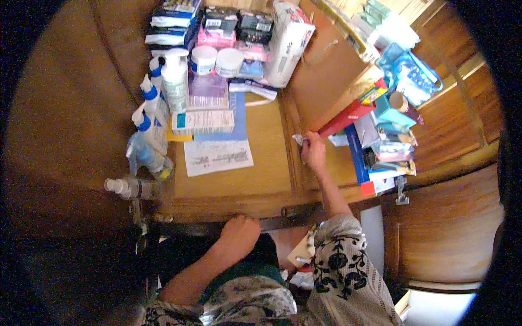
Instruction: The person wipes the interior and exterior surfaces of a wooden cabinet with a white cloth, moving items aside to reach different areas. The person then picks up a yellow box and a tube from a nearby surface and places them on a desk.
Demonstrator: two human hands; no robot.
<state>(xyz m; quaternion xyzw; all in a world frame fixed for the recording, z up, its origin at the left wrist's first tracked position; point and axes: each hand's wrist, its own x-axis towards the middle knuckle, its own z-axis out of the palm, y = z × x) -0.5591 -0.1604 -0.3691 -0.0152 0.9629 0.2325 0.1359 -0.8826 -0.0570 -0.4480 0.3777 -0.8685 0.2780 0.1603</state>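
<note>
My right hand (pixel 315 151) reaches onto the wooden cabinet shelf (pixel 269 175), its fingers closed on a small crumpled white wipe or tissue (pixel 298 139). That hand is beside the upright wooden divider (pixel 318 77), close to the lower end of a red box or binder (pixel 346 117). My left hand (pixel 243 229) is curled at the shelf's front edge, its fingertips hidden. Left of the divider lies a white printed sheet (pixel 220 158). Behind the sheet, a white carton (pixel 203 122) rests on a blue sheet or folder (pixel 240 100).
Several pump bottles (pixel 143 122) line the left side. Two white-lidded jars (pixel 216 61), stacked packs (pixel 234 24) and a white package (pixel 287 45) stand at the back. Right of the divider are a blue flat box (pixel 356 155), blue pouches (pixel 412 73) and small packets (pixel 393 153).
</note>
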